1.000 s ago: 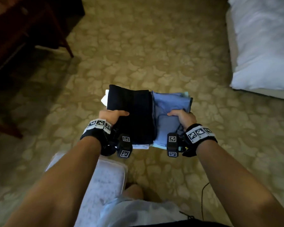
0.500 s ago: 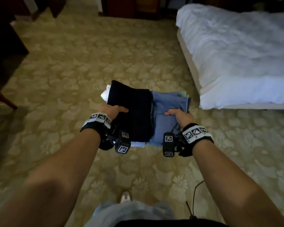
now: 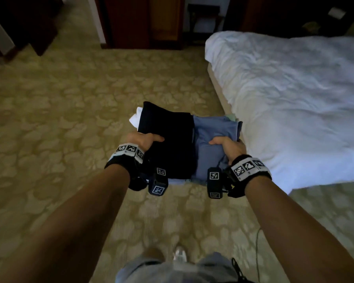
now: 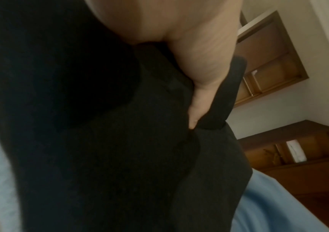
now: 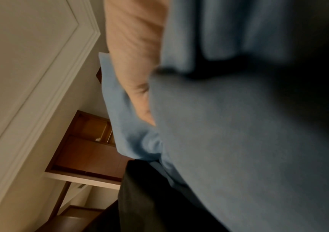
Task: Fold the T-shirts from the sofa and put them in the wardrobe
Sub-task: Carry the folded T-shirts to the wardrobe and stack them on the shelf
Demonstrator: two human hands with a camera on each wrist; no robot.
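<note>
I carry a stack of folded T-shirts at waist height over the carpet. A folded black T-shirt [image 3: 169, 139] lies on the left of the stack and a folded blue T-shirt [image 3: 214, 135] on the right; white cloth [image 3: 135, 119] pokes out below at the far left. My left hand [image 3: 143, 139] grips the stack's left side, thumb on the black T-shirt [image 4: 120, 141]. My right hand [image 3: 227, 145] grips the right side, thumb on the blue T-shirt [image 5: 239, 141]. The fingers under the stack are hidden.
A bed with white bedding [image 3: 290, 103] stands close on the right. Dark wooden furniture with an open door [image 3: 143, 21] stands ahead at the far wall, more dark furniture [image 3: 29, 23] at the far left. Patterned carpet [image 3: 70, 99] stretches between.
The view has swung right and forward: the bed has come closer and the far wooden furniture has appeared. Both hands keep the same hold on the stack.
</note>
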